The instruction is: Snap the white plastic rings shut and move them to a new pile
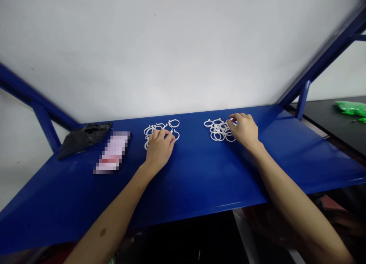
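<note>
Two groups of thin white plastic rings with small clasp-like tabs lie on a blue tabletop (194, 172). My left hand (160, 146) rests palm down over the near side of the left pile of rings (174, 123), its fingers bent and slightly spread; they cover part of the pile. At the right edge of the right pile of rings (217, 131), my right hand (245, 130) has its thumb and forefinger curled close together on a white ring. Its other fingers are bent, and the hand hides part of that ring.
A blurred-out pink and white flat item (113, 152) lies left of my left hand, beside a crumpled black plastic bag (82, 139). A pale wall (183, 58) rises behind the table. Blue frame bars (303, 100) slope at both sides. Green packaging (351, 108) sits on a dark surface far right.
</note>
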Action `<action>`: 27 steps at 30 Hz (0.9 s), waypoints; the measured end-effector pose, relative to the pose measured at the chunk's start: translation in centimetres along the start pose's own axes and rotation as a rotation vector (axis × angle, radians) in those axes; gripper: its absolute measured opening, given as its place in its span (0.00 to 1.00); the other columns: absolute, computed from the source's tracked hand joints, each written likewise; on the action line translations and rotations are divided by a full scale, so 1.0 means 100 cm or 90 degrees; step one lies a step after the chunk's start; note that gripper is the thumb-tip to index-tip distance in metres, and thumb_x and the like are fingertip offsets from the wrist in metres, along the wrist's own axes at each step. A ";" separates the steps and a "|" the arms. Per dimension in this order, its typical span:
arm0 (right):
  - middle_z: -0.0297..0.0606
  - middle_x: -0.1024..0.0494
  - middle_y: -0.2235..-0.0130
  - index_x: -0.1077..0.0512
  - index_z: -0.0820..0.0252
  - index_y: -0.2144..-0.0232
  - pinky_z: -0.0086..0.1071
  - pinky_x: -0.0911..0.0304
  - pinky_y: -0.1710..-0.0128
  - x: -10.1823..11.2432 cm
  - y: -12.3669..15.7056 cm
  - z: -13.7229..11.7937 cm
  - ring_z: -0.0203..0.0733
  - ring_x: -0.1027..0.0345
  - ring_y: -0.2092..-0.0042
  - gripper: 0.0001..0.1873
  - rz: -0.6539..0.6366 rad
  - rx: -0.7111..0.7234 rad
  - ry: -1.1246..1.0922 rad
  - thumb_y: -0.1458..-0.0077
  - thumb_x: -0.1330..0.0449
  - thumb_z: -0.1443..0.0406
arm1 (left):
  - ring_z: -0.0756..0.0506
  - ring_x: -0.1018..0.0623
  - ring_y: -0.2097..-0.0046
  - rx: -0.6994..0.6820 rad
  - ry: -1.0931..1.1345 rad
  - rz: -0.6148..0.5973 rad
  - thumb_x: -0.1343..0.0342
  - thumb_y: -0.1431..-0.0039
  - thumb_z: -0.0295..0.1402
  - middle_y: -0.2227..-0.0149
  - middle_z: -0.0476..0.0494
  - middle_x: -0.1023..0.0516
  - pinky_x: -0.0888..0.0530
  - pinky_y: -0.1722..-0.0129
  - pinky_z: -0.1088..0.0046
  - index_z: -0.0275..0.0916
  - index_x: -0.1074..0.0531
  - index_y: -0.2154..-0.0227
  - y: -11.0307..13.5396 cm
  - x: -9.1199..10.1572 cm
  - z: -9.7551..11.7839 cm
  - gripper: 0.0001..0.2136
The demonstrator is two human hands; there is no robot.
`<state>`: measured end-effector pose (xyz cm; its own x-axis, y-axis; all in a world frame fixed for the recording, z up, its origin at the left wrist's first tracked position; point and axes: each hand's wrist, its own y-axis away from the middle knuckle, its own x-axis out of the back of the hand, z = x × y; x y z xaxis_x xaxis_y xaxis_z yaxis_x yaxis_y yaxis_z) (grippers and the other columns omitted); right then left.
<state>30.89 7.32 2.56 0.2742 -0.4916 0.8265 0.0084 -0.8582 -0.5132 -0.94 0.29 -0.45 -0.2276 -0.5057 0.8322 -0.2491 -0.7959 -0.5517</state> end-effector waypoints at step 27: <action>0.34 0.22 0.67 0.31 0.57 0.56 0.32 0.30 0.64 -0.001 0.059 -0.082 0.37 0.26 0.66 0.08 -0.240 0.152 -0.594 0.38 0.42 0.63 | 0.44 0.27 0.56 -0.006 0.274 0.069 0.45 0.36 0.30 0.60 0.44 0.25 0.27 0.55 0.64 0.39 0.30 0.58 0.005 0.010 0.041 0.05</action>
<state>23.03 1.13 1.37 0.8501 0.2007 0.4869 0.4109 -0.8310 -0.3750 2.60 -2.00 0.30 -0.6232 -0.4006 0.6716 -0.2098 -0.7417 -0.6371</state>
